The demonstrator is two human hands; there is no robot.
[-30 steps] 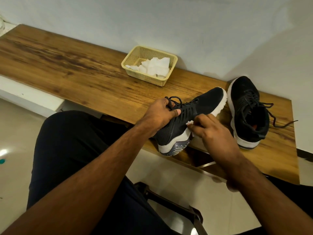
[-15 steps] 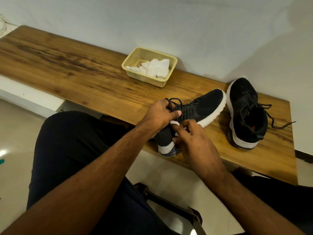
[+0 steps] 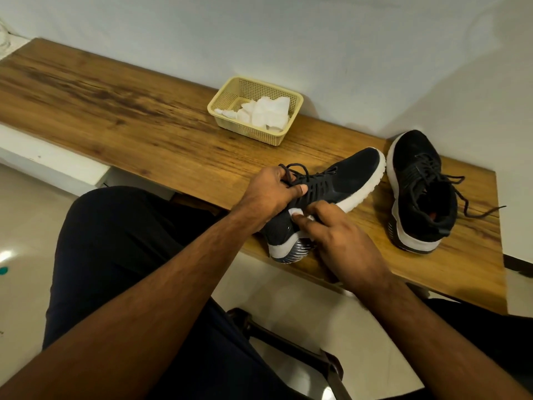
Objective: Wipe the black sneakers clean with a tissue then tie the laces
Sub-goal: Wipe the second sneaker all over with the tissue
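Observation:
A black sneaker with a white sole [image 3: 350,181] is tipped on its side at the front edge of the wooden bench [image 3: 129,125]. My left hand [image 3: 269,194] grips it at the collar and laces. My right hand [image 3: 339,241] presses a small white tissue [image 3: 297,211] against the shoe's side near the heel; most of the tissue is hidden under my fingers. The second black sneaker [image 3: 418,192] stands upright to the right, its laces loose and trailing on the bench.
A cream plastic basket [image 3: 227,122] with crumpled white tissues sits by the wall behind the shoes. The bench ends just right of the second sneaker. My dark-trousered legs and a chair frame [image 3: 288,339] are below, over a pale tiled floor.
My right hand with the tissue slid from the sole's middle back along the shoe's side toward the heel. The held sneaker shifted slightly; my left hand kept its grip.

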